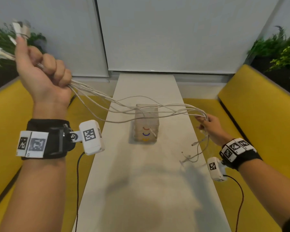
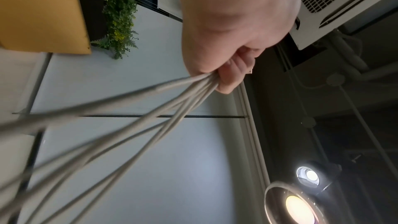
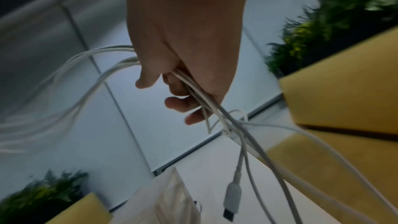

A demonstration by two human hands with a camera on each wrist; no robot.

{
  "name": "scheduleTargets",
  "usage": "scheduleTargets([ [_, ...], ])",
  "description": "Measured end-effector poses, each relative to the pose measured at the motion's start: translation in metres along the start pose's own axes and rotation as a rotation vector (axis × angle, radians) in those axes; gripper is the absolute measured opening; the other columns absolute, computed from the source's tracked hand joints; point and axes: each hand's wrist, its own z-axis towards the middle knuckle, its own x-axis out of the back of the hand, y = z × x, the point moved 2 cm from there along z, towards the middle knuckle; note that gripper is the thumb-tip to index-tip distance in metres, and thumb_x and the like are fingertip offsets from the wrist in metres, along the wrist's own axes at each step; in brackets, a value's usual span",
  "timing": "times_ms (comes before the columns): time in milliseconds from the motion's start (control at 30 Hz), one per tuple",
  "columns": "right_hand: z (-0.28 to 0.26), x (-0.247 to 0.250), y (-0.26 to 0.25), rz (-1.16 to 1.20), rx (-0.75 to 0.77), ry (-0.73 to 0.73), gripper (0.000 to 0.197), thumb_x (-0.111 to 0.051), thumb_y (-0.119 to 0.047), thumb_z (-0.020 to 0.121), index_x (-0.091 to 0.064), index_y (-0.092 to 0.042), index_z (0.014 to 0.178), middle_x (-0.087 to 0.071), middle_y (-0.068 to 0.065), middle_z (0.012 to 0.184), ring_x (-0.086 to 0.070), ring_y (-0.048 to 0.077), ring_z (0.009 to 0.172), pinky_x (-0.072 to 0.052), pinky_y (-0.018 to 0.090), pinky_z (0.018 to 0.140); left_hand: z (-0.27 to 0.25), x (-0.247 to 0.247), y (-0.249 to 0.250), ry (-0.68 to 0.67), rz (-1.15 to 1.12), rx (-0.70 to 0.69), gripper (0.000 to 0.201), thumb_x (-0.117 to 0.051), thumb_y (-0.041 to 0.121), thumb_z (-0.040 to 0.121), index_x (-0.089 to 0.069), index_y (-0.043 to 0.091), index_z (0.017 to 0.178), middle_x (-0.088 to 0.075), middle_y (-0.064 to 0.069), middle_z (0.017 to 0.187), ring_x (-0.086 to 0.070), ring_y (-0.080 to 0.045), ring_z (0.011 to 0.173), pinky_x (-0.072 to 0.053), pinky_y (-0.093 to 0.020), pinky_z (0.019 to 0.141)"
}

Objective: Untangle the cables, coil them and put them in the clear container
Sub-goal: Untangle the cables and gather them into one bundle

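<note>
Several white cables (image 1: 124,104) stretch in the air between my two hands, above the table. My left hand (image 1: 45,71) is raised high at the left and grips one end of the bundle in a fist; white plugs (image 1: 18,29) stick out above it. In the left wrist view the cables (image 2: 150,110) fan out from the closed left hand (image 2: 226,76). My right hand (image 1: 208,121) at the right grips the other end; loose cable ends (image 1: 196,148) dangle below it. The right wrist view shows the right hand (image 3: 183,83) curled round the cables (image 3: 206,98), a USB-C plug (image 3: 231,197) hanging. The clear container (image 1: 146,124) stands mid-table beneath the cables.
The long white table (image 1: 141,190) runs away from me between two yellow benches (image 1: 258,114). Green plants (image 1: 283,47) stand behind both benches. A pale wall of panels closes the far end. The container (image 3: 170,200) shows at the bottom of the right wrist view.
</note>
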Motion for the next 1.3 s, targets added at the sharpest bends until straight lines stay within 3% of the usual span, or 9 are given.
scheduleTargets([
  [300, -0.006, -0.005, -0.030, 0.301, -0.138, -0.116, 0.038, -0.049, -0.032, 0.101, -0.043, -0.013, 0.069, -0.031, 0.003, 0.058, -0.042, 0.017, 0.049, -0.056, 0.041, 0.083, -0.003, -0.004, -0.019, 0.059, 0.018, 0.048, 0.046, -0.036, 0.041, 0.106, -0.016, 0.024, 0.068, -0.012, 0.005, 0.048, -0.006, -0.012, 0.041, -0.011, -0.024, 0.036],
  [633, 0.004, 0.010, -0.012, -0.363, 0.097, -0.063, 0.038, -0.066, -0.036, 0.091, -0.064, 0.001, 0.096, -0.048, 0.008, 0.058, -0.042, 0.015, 0.047, -0.040, 0.029, 0.045, -0.002, -0.004, -0.035, 0.023, 0.033, 0.098, 0.048, -0.040, 0.043, 0.106, -0.022, 0.025, 0.065, -0.013, 0.004, 0.049, -0.008, -0.013, 0.041, -0.011, -0.025, 0.037],
  [733, 0.011, 0.029, -0.001, -0.880, 0.081, 0.119, 0.026, -0.067, -0.035, 0.089, -0.062, -0.010, 0.085, -0.064, 0.009, 0.073, -0.053, 0.018, 0.060, -0.042, 0.031, 0.052, -0.003, -0.001, -0.044, -0.025, 0.009, 0.138, 0.047, -0.037, 0.038, 0.105, -0.021, 0.024, 0.063, -0.013, 0.004, 0.047, -0.008, -0.012, 0.040, -0.011, -0.024, 0.037],
  [867, 0.001, 0.026, -0.006, -1.232, -0.297, -0.111, 0.060, -0.071, -0.033, 0.082, -0.047, -0.005, 0.129, -0.059, 0.009, 0.113, -0.059, 0.027, 0.102, -0.053, 0.042, 0.084, -0.016, -0.004, -0.074, -0.032, -0.035, 0.204, 0.036, -0.043, 0.021, 0.090, -0.021, 0.022, 0.061, -0.015, 0.003, 0.047, -0.010, -0.013, 0.041, -0.012, -0.024, 0.038],
  [1000, -0.011, -0.023, -0.023, -1.127, -0.066, -0.576, 0.123, -0.080, -0.042, 0.075, 0.008, -0.012, 0.156, 0.000, 0.008, 0.166, -0.001, 0.028, 0.153, -0.010, 0.051, 0.123, -0.037, -0.018, -0.131, -0.086, -0.095, 0.382, 0.037, -0.052, 0.017, 0.078, -0.027, 0.022, 0.051, -0.016, 0.003, 0.046, -0.013, -0.015, 0.043, -0.015, -0.027, 0.040],
  [1100, -0.030, -0.086, -0.052, -0.634, 0.215, -0.597, 0.126, -0.084, -0.041, 0.071, 0.006, -0.022, 0.157, 0.002, -0.009, 0.162, 0.008, 0.010, 0.150, 0.007, 0.043, 0.123, -0.064, -0.035, -0.176, -0.148, -0.094, 0.556, 0.051, -0.051, 0.015, 0.093, -0.031, 0.022, 0.047, -0.020, 0.003, 0.041, -0.018, -0.013, 0.037, -0.019, -0.025, 0.038],
  [1167, -0.037, -0.123, -0.057, -0.359, 0.297, -0.578, 0.100, -0.088, -0.031, 0.068, -0.030, -0.020, 0.150, -0.039, -0.003, 0.151, -0.032, 0.017, 0.143, -0.018, 0.043, 0.122, -0.083, -0.047, -0.195, -0.187, -0.091, 0.618, 0.054, -0.053, 0.015, 0.096, -0.032, 0.020, 0.046, -0.021, 0.002, 0.039, -0.020, -0.012, 0.035, -0.018, -0.026, 0.038],
  [1233, -0.042, -0.145, -0.055, -0.156, 0.279, -0.595, 0.041, -0.084, -0.013, 0.069, -0.064, -0.012, 0.105, -0.071, 0.007, 0.101, -0.065, 0.039, 0.101, -0.056, 0.043, 0.090, -0.093, -0.054, -0.203, -0.213, -0.082, 0.638, 0.054, -0.055, 0.015, 0.097, -0.034, 0.020, 0.047, -0.022, 0.002, 0.039, -0.021, -0.011, 0.034, -0.017, -0.026, 0.038],
  [1300, -0.042, -0.147, -0.042, -0.068, 0.173, -0.574, 0.021, -0.078, -0.005, 0.078, -0.061, -0.013, 0.067, -0.064, -0.001, 0.057, -0.062, 0.035, 0.056, -0.058, 0.033, 0.057, -0.093, -0.054, -0.202, -0.237, -0.046, 0.627, 0.056, -0.054, 0.015, 0.098, -0.034, 0.021, 0.046, -0.023, 0.003, 0.038, -0.021, -0.011, 0.033, -0.018, -0.024, 0.036],
])
